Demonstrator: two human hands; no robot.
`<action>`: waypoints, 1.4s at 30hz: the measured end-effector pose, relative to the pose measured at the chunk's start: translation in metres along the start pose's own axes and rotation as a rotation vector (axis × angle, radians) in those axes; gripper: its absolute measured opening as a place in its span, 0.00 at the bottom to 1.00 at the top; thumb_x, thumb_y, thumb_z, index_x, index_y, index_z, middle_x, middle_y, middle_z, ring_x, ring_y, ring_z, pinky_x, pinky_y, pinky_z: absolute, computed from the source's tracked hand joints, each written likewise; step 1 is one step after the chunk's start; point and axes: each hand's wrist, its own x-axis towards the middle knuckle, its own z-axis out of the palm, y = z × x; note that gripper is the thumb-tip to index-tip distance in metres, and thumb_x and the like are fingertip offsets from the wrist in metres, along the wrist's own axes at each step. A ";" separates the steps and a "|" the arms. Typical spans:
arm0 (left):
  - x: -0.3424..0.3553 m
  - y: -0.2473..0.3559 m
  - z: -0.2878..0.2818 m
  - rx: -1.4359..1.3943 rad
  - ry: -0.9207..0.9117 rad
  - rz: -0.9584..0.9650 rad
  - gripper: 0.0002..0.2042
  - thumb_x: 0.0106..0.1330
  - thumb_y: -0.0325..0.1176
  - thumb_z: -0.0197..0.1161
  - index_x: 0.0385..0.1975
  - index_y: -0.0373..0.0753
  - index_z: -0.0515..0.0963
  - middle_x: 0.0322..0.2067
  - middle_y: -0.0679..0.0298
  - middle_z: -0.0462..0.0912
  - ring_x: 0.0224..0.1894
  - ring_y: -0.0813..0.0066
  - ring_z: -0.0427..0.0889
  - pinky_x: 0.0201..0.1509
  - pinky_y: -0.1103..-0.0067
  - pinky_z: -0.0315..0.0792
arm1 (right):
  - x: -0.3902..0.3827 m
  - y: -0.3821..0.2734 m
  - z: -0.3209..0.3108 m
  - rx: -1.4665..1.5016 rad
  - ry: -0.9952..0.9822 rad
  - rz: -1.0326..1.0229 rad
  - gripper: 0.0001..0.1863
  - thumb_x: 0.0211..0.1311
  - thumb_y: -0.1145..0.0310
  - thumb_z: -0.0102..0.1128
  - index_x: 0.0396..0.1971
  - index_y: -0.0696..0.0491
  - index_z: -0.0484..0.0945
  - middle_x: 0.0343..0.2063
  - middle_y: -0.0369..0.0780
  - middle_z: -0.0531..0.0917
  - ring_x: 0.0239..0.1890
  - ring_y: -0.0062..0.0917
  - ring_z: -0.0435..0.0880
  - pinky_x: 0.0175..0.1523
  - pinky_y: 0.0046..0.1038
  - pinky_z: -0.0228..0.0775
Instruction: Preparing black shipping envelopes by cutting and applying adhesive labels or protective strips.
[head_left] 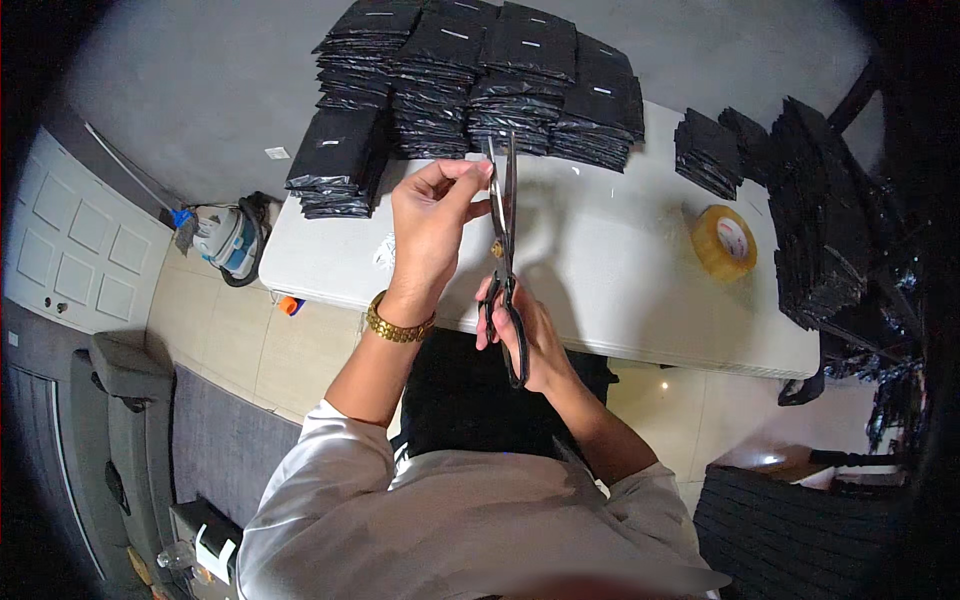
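Right hand (525,335) grips scissors (505,240) | left hand (432,220) pinches blade | white table (620,290), tiled floor (230,340)

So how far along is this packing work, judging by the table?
Done: tall stacks of folded black plastic bags line the white table. In hand: the right hand holds large black-handled scissors, the left hand pinching near the blades. What remains cannot be told; a tan tape roll lies untouched.

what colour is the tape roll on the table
Yellowish tan, the tape roll on the white table; head view.
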 end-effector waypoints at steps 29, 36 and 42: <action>0.000 -0.009 -0.005 0.049 0.014 0.028 0.06 0.74 0.25 0.62 0.40 0.28 0.83 0.39 0.55 0.88 0.40 0.69 0.89 0.50 0.71 0.87 | 0.012 -0.005 0.011 -0.022 0.071 0.127 0.16 0.82 0.53 0.49 0.45 0.53 0.71 0.23 0.35 0.77 0.23 0.21 0.80 0.32 0.27 0.74; 0.000 -0.010 -0.003 0.040 0.032 0.020 0.06 0.73 0.25 0.64 0.39 0.27 0.83 0.38 0.55 0.88 0.40 0.68 0.89 0.49 0.70 0.88 | 0.013 -0.006 0.013 -0.072 0.085 0.155 0.17 0.82 0.54 0.47 0.44 0.53 0.71 0.21 0.36 0.77 0.21 0.22 0.80 0.31 0.28 0.73; 0.000 -0.010 -0.003 0.040 0.035 0.013 0.07 0.73 0.26 0.64 0.39 0.27 0.83 0.37 0.56 0.87 0.40 0.70 0.88 0.48 0.69 0.89 | 0.013 -0.006 0.013 -0.038 0.100 0.157 0.15 0.82 0.56 0.47 0.44 0.54 0.71 0.21 0.36 0.77 0.20 0.21 0.79 0.30 0.28 0.73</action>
